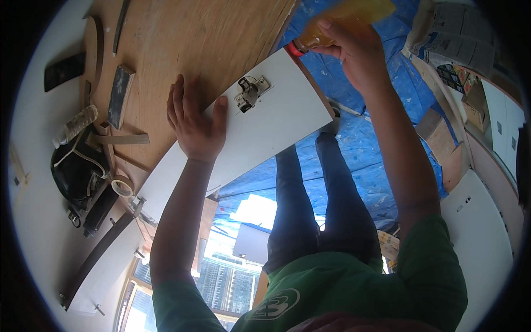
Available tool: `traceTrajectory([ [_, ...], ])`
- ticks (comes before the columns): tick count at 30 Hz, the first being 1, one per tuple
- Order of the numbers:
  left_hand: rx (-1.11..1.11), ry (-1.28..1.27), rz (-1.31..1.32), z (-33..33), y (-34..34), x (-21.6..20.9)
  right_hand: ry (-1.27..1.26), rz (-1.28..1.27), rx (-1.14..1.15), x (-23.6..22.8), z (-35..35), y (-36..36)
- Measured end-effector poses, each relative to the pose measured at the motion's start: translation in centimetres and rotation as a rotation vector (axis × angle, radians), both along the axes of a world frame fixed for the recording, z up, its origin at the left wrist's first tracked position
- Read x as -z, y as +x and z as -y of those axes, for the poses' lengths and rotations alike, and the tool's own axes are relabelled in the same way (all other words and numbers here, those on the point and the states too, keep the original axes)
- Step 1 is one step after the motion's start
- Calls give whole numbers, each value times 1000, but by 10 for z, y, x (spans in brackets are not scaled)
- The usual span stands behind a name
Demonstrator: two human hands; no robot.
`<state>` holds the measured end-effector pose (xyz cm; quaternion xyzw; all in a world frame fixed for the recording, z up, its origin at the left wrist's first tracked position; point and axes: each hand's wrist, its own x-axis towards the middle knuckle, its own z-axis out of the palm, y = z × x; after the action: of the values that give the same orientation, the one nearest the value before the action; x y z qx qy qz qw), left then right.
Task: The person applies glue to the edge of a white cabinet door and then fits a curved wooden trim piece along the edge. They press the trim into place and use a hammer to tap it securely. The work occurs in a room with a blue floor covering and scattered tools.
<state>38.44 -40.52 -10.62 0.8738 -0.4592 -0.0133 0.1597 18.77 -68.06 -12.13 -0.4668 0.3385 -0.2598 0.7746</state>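
A long white board (276, 105) lies slantwise across a wooden worktop, its near corner jutting past the worktop's edge. Fixed to its face is a metal cabinet hinge (250, 93). My left hand (194, 119) rests on the board's far edge beside the hinge, with fingers stretched out towards the wood and the thumb on the white face. In my right hand (357, 52) is a clear squeeze bottle of amber liquid (316, 36), tilted. Its red cap (297, 48) is at the board's narrow end edge; whether they touch I cannot tell.
On the wooden worktop (166, 33) lie a dark strip (119, 95), offcuts, a tape roll (123, 186) and a black bag (80, 163). A phone (64, 72) lies at far left. Blue sheeting (354, 160) covers the floor. White panels (481, 221) stand at right.
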Motion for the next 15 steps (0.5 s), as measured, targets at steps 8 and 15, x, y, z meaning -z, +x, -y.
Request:
traceTrajectory([
  [8, -5, -4, -1, -1, 0, -1, -26, -72, -88, -2, 5, -10],
  [15, 1, -10, -4, 0, 0, 0, -21, 11, -47, 5, 6, -3],
])
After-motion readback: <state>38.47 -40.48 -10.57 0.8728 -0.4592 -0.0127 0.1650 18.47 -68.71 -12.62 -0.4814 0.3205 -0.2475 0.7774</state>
